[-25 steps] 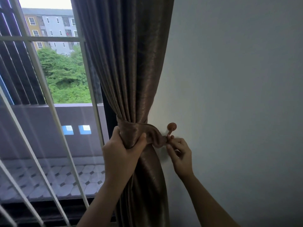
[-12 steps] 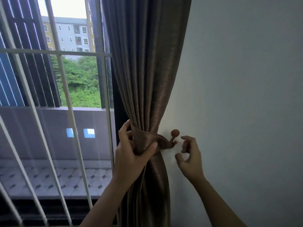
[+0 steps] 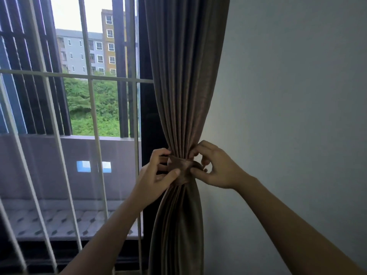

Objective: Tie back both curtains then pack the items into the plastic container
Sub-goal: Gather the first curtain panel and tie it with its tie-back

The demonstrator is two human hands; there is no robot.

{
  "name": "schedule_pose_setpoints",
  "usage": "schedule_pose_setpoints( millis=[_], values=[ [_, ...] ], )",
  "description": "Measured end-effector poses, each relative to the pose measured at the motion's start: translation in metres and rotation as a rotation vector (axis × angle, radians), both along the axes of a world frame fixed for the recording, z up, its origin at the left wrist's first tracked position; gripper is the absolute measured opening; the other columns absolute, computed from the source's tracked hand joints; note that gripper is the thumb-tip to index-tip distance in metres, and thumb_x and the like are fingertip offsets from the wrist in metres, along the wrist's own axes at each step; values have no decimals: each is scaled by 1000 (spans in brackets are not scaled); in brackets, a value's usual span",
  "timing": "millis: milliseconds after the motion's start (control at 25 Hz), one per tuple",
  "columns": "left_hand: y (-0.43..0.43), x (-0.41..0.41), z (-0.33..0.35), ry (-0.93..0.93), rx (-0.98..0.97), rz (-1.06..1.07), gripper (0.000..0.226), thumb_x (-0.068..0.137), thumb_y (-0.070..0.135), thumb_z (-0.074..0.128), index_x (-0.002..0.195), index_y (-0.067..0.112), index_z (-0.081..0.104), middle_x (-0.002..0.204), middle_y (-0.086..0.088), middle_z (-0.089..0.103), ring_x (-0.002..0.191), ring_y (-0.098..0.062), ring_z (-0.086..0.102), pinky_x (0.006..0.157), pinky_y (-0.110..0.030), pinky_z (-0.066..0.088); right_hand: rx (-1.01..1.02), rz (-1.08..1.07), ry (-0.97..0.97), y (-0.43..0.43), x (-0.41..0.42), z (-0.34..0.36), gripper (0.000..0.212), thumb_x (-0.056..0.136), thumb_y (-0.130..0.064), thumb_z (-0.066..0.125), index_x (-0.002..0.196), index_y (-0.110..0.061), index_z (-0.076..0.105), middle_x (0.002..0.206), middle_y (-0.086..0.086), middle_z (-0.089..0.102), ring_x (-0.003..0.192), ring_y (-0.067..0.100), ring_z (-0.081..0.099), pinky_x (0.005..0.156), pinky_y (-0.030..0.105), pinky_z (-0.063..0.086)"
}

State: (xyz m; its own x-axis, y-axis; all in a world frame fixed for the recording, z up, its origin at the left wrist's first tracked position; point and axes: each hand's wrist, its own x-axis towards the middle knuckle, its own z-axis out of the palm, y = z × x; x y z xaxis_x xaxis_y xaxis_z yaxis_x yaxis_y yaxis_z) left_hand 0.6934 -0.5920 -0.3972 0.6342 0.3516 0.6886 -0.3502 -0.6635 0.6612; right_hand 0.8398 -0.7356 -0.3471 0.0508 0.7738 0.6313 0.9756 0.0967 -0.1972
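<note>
Brown pleated fabric curtain (image 3: 184,86), drawn to the right edge of the window and lying against the pale wall (image 3: 297,96). Its long axis is vertical: the folds run from the top of the view to the bottom, narrowing to a tight waist just below mid-height and spreading again above and beneath it. A matching brown fabric tieback band (image 3: 181,171) circles this waist, lying horizontally across the folds, with its right end pointing toward the wall.

Both hands are clamped on the band, one on each side of the curtain. The left hand (image 3: 156,175) presses its thumb on the front of the band and curls its fingers round the curtain's window side. The right hand (image 3: 216,167) pinches the band's wall-side end between curled fingers and thumb. A small round brown hook knob (image 3: 205,170) shows only in part between those fingers.

Half a second earlier the right hand hung apart from the band, loosely open beside the fully exposed knob – it has since closed on the band's end. The left hand was already gripping the waist.

To the left stand white metal window bars (image 3: 91,96); beyond them, a grey balcony parapet (image 3: 59,165), green trees and apartment blocks.
</note>
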Motion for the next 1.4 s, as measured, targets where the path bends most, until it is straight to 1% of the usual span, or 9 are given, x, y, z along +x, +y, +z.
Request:
schedule_pose_setpoints(
  millis=[160,360,600,840,1000,1080,1200,1280,1400],
  values=[
    [4,-6,22,140,266,-2,22,89,11,59,93,28,46,87,13,55,76,7,59,61,-6,45,-82,-45,-174,-11,-2,17,16,77,-24,62,75,-27,47,83,-6,47,75,9,46,69,34,48],
    [16,-1,42,232,555,46,11,90,23,58,100,17,60,92,15,44,80,1,52,71,-9,40,-344,-165,-228,-31,-8,30,11,89,-27,55,87,-16,53,82,-7,55,69,7,52,64,30,41],
    [28,-8,79,487,780,136,23,86,33,62,100,15,66,103,3,43,86,-15,55,77,-32,48,-473,-312,-348,-36,-31,49,30,91,-45,51,96,-17,59,91,-9,53,81,11,49,68,28,36],
    [20,-10,80,335,853,283,19,89,30,59,100,19,70,106,-1,60,89,-22,62,70,-39,51,-391,-365,-266,-39,-30,56,12,89,-35,56,95,-26,62,93,-11,62,79,9,56,71,33,46],
    [5,-15,48,25,463,386,19,88,10,59,106,8,64,88,-3,62,66,-7,56,60,-5,38,-114,-426,-128,-50,-23,39,13,89,-21,55,99,-19,63,95,-6,64,69,11,56,68,29,45],
    [-1,-20,16,194,209,302,27,87,11,60,114,10,60,91,1,64,68,4,54,61,0,40,-43,-508,55,-57,-16,7,15,91,-18,53,99,-15,65,93,1,68,68,14,55,74,28,48],
    [-13,-20,-32,572,66,121,50,87,29,63,132,16,46,108,3,64,86,-4,60,76,-13,46,-335,-488,198,-55,-25,-58,29,93,-19,52,120,-11,61,118,8,66,86,20,65,93,33,48],
    [-18,-14,-45,577,29,160,55,85,38,63,133,16,46,106,4,64,90,-8,60,80,-21,49,-381,-438,282,-46,-34,-85,37,94,-21,51,128,-8,54,126,11,62,100,25,66,93,34,48],
    [-27,-7,-46,523,38,235,48,82,45,65,118,16,55,95,6,64,85,-10,62,76,-20,51,-274,-441,310,-23,-39,-99,32,92,-24,52,119,-6,55,106,16,67,96,32,65,81,37,52]
  ],
)
